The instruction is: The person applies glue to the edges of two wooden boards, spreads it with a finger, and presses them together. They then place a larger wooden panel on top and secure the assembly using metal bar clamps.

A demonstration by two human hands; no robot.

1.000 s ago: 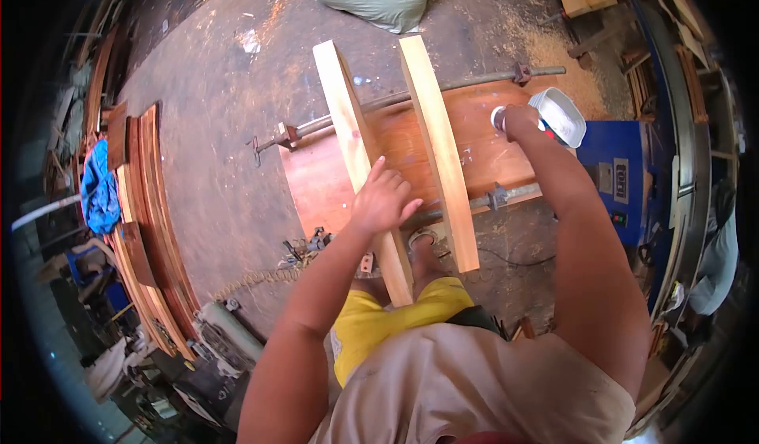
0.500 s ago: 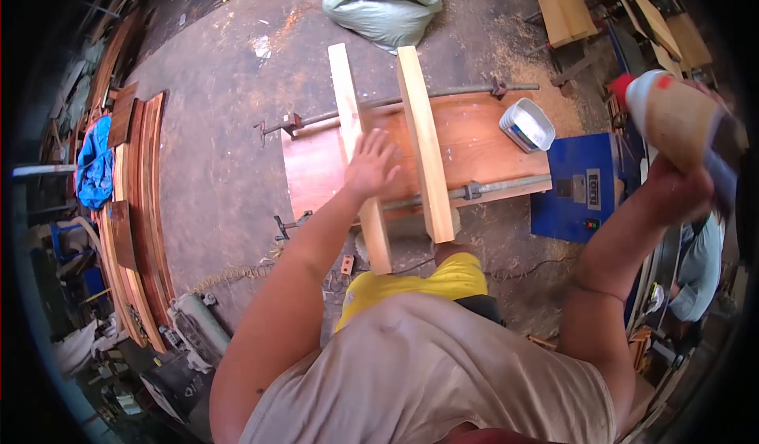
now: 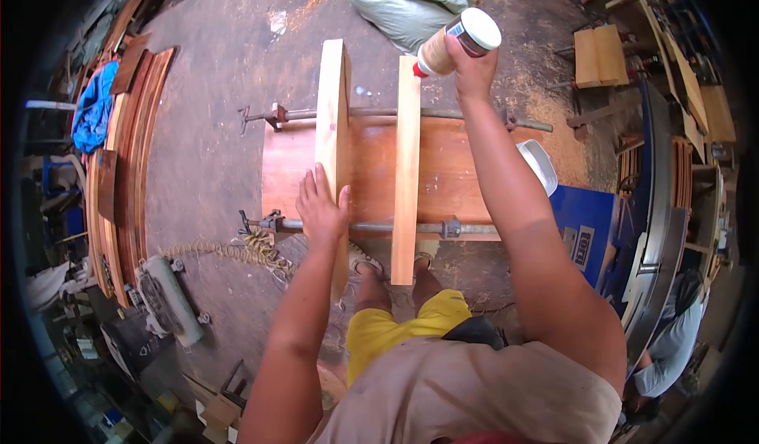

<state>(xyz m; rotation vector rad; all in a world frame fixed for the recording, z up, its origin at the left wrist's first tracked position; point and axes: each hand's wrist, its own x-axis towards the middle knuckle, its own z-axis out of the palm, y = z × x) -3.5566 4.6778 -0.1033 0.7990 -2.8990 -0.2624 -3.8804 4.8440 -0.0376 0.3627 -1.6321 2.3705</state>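
Observation:
My left hand (image 3: 322,207) lies on the near half of the left wooden beam (image 3: 330,104), fingers stretched out and thumb apart. My right hand (image 3: 474,71) is wrapped around a glue bottle (image 3: 437,53) with a red tip and a white base. The bottle is tilted, its tip down at the far end of the right wooden beam (image 3: 406,175); whether glue is coming out is too small to see. Both beams lie crosswise over a reddish-brown board (image 3: 455,159), their ends sticking out past it.
Two bar clamps (image 3: 387,227) run along the board's long sides. A white plastic tub (image 3: 538,166) sits at its right end, by a blue machine (image 3: 581,219). Beyond is a pale sack (image 3: 403,5); stacked planks (image 3: 130,175) lie left. Another person (image 3: 672,341) is at lower right.
My right hand has swung the glue bottle from the far right to the right beam's far end. The left beam has been turned and straightened, and my left hand now lies nearer on it.

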